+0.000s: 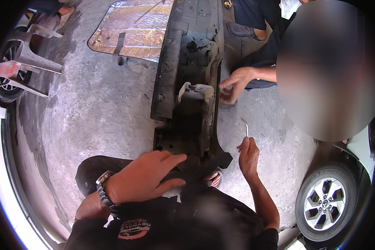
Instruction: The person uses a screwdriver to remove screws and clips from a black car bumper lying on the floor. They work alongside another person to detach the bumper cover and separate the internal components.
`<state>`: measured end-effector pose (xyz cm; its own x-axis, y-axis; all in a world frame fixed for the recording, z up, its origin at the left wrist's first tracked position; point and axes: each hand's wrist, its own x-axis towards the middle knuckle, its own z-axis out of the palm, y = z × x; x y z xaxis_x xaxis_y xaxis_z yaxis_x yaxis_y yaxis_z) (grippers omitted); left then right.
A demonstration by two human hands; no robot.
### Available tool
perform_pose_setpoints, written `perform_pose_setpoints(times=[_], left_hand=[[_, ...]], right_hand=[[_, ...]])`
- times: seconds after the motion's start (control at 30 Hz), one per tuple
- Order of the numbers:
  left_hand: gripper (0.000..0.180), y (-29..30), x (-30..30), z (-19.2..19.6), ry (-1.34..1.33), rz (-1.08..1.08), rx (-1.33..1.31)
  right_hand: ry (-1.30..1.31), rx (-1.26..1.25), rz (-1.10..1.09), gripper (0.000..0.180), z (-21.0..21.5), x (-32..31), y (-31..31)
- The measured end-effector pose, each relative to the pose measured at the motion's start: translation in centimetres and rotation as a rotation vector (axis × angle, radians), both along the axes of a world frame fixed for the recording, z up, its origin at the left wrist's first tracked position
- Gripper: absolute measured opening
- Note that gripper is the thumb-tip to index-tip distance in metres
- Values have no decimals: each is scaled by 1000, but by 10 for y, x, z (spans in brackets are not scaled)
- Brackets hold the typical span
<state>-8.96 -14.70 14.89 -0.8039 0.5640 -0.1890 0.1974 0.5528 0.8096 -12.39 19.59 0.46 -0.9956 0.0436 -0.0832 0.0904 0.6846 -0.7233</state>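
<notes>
A long black plastic car part (166, 89), shaped like a bumper, lies on the floor and stretches away from my knees. My left hand (148, 175), with a watch on its wrist, hovers at its near end. Its fingers are apart and nothing is in them. To the right of the part, my right hand (249, 156) is closed round a thin metal pick (246, 128), whose bent tip points up and away from me. A pale bracket-like piece (197, 90) sits across the middle of the black part.
A co-worker's hand (236, 84) is beside the part's right edge, and that person crouches at the right. A foil-faced mat (133, 25) lies at the far left. Plastic chair legs (37, 52) stand at the left. A car wheel (326, 203) is at the near right.
</notes>
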Motion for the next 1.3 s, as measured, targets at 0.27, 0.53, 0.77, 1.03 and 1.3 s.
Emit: perform_pose_setpoints(times=[0.27,0.53,0.77,1.03,1.3], left_hand=[[57,6,-8,-3,-20,-42,-38],[57,-4,-23,-72,-56,788,63],[66,29,4,-133,-941,1307,574],[58,53,11,-182,-1165,1121,1137],[46,53,19,-153,-679,1329,792]], right_hand=[[262,-18,517,9,19,23,-57],[8,226,379,12,3,22,-45],[196,112,-43,21,-31,25,-4],[-81,-55,-407,46,-60,27,18],[-141,-172,-334,50,-110,42,-3]])
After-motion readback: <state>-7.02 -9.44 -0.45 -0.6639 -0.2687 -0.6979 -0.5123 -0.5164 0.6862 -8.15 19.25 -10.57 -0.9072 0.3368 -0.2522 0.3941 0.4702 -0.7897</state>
